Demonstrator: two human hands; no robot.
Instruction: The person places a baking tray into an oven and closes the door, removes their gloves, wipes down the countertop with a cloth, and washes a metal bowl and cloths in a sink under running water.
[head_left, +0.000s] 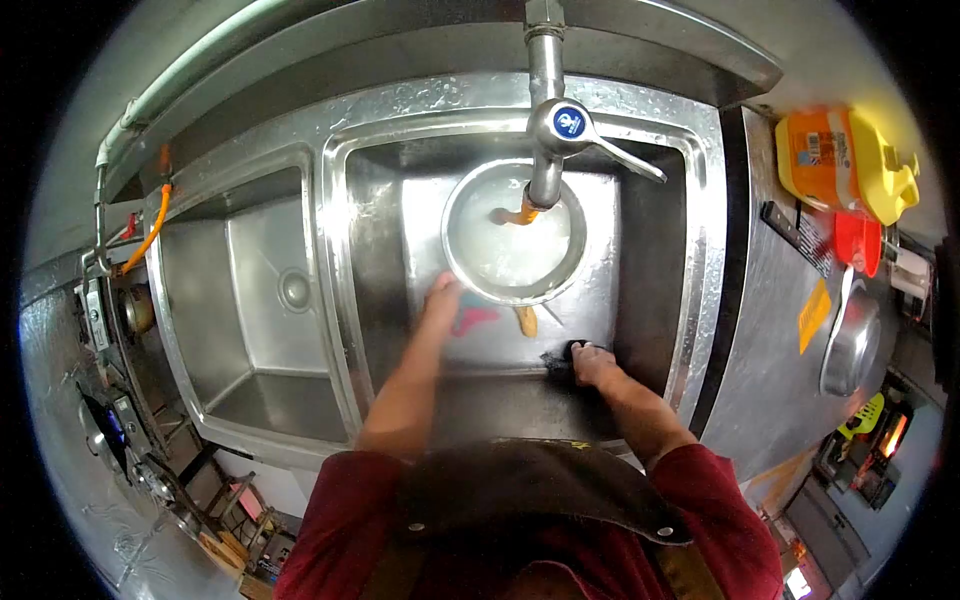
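Note:
A round metal pot (456, 268) sits in the right sink basin (640, 300) under the faucet (546, 100), with cloudy water inside. My left hand (440, 297) is at the pot's lower left rim; motion smears its fingers, so its grip does not show clearly. Below and right of the pot, my right hand (594, 364) is closed on a black scrubbing pad (562, 364) near the basin's front wall. Between my hands, a yellowish elongated piece (527, 321) and a pink item (474, 319) lie on the basin floor.
A second basin (270, 300) with a drain is at left. On the right counter (750, 320) are a yellow jug (878, 165), a black-handled grater or turner (795, 235), a red container (857, 243), an orange card (814, 312) and a metal bowl (852, 345).

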